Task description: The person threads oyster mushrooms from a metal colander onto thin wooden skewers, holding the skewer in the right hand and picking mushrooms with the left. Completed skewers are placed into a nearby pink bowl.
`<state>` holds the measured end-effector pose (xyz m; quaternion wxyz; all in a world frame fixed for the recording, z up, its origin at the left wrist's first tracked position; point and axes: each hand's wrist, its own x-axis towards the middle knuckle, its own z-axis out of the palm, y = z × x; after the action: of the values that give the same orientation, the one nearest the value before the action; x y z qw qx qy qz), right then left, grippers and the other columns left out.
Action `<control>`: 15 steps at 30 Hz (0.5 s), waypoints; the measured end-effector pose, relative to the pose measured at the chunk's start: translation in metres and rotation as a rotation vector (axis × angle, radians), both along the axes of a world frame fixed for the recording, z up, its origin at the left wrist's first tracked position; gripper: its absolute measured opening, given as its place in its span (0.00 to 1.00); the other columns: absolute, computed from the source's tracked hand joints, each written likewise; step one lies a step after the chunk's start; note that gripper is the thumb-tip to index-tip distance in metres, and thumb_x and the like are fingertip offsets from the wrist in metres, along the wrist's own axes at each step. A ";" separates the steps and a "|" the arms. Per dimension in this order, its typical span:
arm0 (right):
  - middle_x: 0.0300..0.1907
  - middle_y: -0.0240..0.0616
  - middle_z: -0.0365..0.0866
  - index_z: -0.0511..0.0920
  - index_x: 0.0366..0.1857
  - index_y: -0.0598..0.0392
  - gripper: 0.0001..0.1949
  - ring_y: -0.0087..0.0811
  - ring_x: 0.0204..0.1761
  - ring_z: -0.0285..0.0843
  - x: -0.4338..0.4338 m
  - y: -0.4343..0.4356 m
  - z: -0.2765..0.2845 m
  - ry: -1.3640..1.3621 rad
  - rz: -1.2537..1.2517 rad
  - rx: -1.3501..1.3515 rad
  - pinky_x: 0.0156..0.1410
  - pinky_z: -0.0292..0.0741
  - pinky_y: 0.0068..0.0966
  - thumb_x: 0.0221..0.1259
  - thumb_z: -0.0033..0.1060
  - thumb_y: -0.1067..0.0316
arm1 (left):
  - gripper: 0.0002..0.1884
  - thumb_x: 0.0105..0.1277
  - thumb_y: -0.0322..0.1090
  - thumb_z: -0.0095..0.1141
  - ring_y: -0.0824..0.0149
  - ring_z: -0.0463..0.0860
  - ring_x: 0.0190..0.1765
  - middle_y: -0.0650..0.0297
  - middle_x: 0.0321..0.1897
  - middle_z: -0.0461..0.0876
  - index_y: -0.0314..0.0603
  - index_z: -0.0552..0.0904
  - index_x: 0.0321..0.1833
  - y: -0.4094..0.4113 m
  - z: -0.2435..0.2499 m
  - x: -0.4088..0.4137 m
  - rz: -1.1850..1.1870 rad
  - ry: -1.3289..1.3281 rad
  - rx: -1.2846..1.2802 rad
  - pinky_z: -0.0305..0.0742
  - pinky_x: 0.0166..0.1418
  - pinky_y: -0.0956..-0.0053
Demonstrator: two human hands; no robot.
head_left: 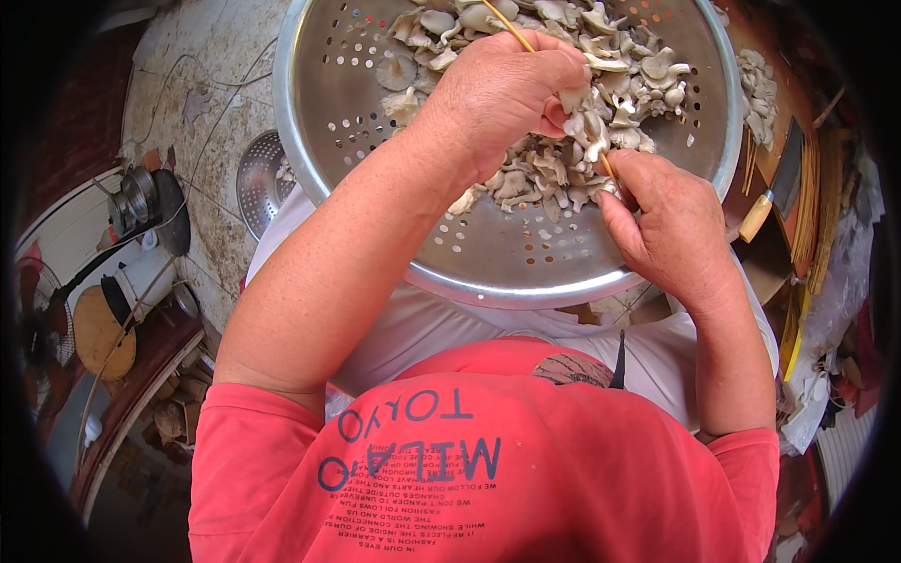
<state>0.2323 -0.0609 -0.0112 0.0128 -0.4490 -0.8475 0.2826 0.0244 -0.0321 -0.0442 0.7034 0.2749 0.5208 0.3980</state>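
Note:
A large perforated stainless steel colander [542,243] holds a heap of grey oyster mushrooms [517,186]. Over the heap, my left hand [510,91] is closed around a thin wooden skewer [508,25], which sticks out above it, with a pale mushroom piece at its fingertips. My right hand [665,218], lower and to the right, pinches a length of skewer [609,171] between thumb and forefinger. Mushroom pieces [590,132] lie between the two hands, close to this skewer's tip. Whether both lengths are one skewer cannot be told, as fingers and mushrooms hide the middle.
On a wooden surface at right lie more mushrooms [758,95], a cleaver with a wooden handle [757,218] and a bundle of skewers [809,204]. A smaller colander [262,176] stands on the floor at left, near a cable. Pots [134,197] and a fan [42,317] are further left.

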 end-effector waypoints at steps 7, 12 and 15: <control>0.37 0.45 0.84 0.81 0.49 0.54 0.13 0.48 0.39 0.84 -0.001 0.000 0.000 0.016 0.000 0.003 0.45 0.79 0.40 0.61 0.65 0.66 | 0.05 0.63 0.34 0.62 0.72 0.79 0.30 0.67 0.28 0.81 0.41 0.84 0.36 -0.001 0.001 0.000 0.009 -0.002 -0.012 0.79 0.39 0.73; 0.36 0.45 0.83 0.80 0.44 0.54 0.11 0.49 0.39 0.84 0.002 -0.001 -0.001 0.077 -0.014 0.018 0.44 0.79 0.42 0.60 0.65 0.65 | 0.06 0.62 0.33 0.64 0.72 0.79 0.31 0.67 0.29 0.81 0.41 0.83 0.40 -0.001 0.012 0.001 0.022 -0.003 -0.033 0.79 0.39 0.73; 0.33 0.44 0.82 0.77 0.37 0.53 0.08 0.50 0.39 0.83 0.001 -0.002 -0.003 0.138 -0.022 0.048 0.42 0.78 0.46 0.60 0.63 0.64 | 0.10 0.64 0.34 0.63 0.74 0.79 0.33 0.68 0.33 0.82 0.41 0.83 0.46 -0.003 0.022 0.000 0.018 0.033 -0.032 0.79 0.41 0.75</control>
<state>0.2334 -0.0624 -0.0142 0.0849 -0.4375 -0.8461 0.2923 0.0240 -0.0350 -0.0221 0.6956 0.2653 0.5410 0.3912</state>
